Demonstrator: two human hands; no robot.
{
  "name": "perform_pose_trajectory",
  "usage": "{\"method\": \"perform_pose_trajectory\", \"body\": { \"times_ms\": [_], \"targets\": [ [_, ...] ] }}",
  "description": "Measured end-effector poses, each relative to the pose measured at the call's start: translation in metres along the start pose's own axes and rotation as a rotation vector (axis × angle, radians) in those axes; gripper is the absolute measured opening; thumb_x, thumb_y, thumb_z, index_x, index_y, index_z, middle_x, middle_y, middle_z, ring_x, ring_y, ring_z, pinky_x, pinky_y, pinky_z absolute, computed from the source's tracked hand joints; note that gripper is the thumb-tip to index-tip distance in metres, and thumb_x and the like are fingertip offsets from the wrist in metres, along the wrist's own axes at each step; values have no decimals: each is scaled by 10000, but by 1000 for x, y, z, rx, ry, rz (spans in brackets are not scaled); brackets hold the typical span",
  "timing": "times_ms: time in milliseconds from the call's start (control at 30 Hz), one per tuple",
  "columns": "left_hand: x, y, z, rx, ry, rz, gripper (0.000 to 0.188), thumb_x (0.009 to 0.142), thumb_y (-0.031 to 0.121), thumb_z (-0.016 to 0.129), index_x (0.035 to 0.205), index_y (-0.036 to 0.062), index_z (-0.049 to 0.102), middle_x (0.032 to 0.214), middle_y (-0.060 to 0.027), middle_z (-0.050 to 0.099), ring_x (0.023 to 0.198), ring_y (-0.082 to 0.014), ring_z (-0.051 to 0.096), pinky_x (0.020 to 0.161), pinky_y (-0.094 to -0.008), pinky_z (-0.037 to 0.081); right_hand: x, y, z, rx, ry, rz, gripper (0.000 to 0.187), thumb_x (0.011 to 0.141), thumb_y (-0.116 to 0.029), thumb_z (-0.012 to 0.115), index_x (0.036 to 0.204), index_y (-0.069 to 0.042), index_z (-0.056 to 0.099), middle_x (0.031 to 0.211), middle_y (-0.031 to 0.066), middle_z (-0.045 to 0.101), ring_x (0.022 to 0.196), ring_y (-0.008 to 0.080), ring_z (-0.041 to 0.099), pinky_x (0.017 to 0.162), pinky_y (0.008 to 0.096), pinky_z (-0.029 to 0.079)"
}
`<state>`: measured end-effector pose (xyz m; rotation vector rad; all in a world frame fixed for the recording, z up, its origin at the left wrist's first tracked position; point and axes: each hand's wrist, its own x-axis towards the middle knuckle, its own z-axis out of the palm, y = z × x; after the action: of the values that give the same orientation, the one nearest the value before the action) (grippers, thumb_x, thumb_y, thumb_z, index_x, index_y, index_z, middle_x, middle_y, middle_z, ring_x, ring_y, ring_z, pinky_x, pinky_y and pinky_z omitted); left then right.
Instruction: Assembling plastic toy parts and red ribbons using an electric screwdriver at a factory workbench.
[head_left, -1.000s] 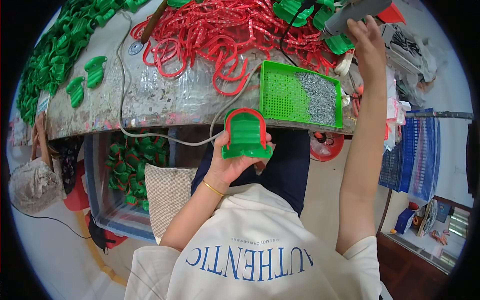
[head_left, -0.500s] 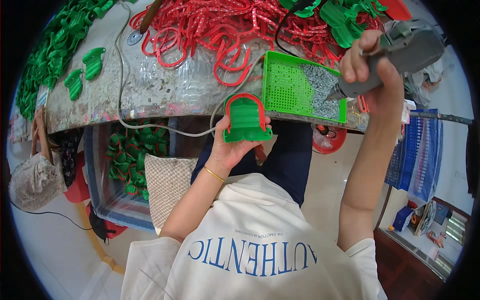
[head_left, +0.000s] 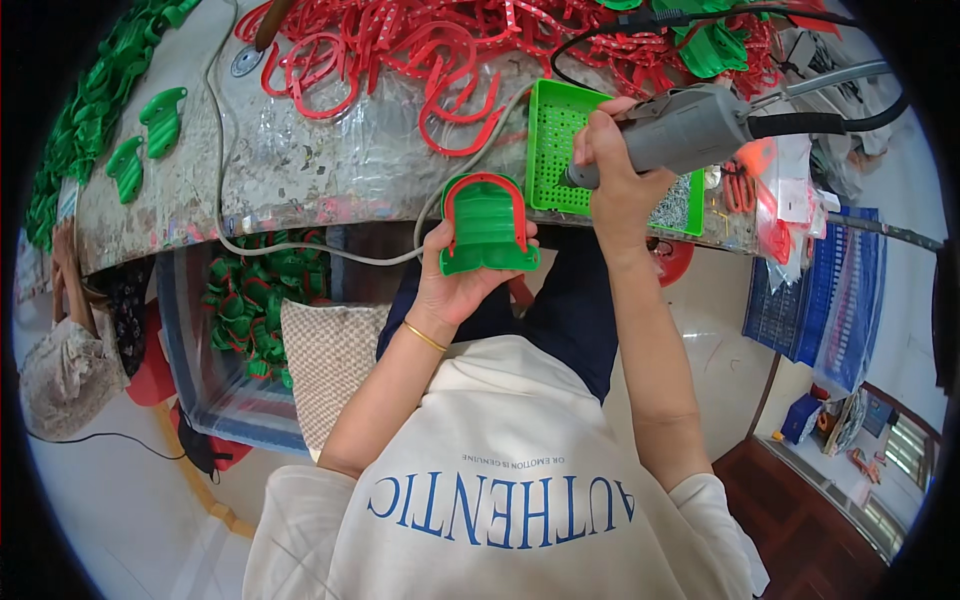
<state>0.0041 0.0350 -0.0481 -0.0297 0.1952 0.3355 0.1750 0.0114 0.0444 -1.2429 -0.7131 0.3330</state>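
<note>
My left hand (head_left: 452, 287) is closed around a green curved plastic piece (head_left: 484, 226), with a red U-shaped strip (head_left: 518, 200) fitted along its inner rim. In my right hand (head_left: 622, 160) is a grey electric screwdriver (head_left: 685, 130), its tip angled down to the left over a bright green perforated tray (head_left: 556, 165). Small silvery screws (head_left: 676, 205) lie in the tray's right part, partly hidden by my right wrist. The tip is to the right of the green piece and apart from it. Whether a screw sits on the tip is too small to tell.
Red strips (head_left: 390, 50) are heaped along the table's (head_left: 330, 180) back, and green pieces (head_left: 95, 110) pile up at the left. A grey cable (head_left: 218, 150) crosses the table. Below its edge stands a lined bin (head_left: 190, 370) of assembled pieces. Another person's arm (head_left: 68, 265) shows far left.
My right hand has brought the screwdriver left from above the screws toward the green piece. My left hand keeps its hold on that piece, almost in the same place.
</note>
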Motion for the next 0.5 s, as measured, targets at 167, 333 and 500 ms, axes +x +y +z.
{"method": "perform_pose_trajectory", "body": {
  "times_ms": [167, 333, 500],
  "targets": [
    [0, 0, -2, 8, -9, -4, 744, 798, 511, 619, 1314, 8, 437, 1231, -260, 528, 1119, -377, 541, 951, -456, 448, -4, 8, 0, -11, 9, -1, 109, 856, 21, 589, 948, 8, 534, 658, 33, 508, 537, 119, 495, 522, 261, 424],
    [-1, 1, 0, 3, 3, -9, 745, 800, 509, 615, 1317, 4, 432, 1230, -265, 528, 1107, -377, 550, 947, -456, 451, -5, 15, 1, 6, 27, -10, 102, 861, 10, 592, 945, 10, 534, 649, 27, 504, 535, 117, 492, 519, 259, 423],
    [0, 1, 0, 14, 0, -1, 751, 800, 508, 611, 1317, -5, 428, 1222, -271, 532, 1101, -375, 556, 944, -459, 454, -4, 15, 1, 1, 9, -23, 112, 864, 2, 601, 952, 12, 533, 646, 30, 505, 534, 119, 493, 513, 255, 421]
  ]
}}
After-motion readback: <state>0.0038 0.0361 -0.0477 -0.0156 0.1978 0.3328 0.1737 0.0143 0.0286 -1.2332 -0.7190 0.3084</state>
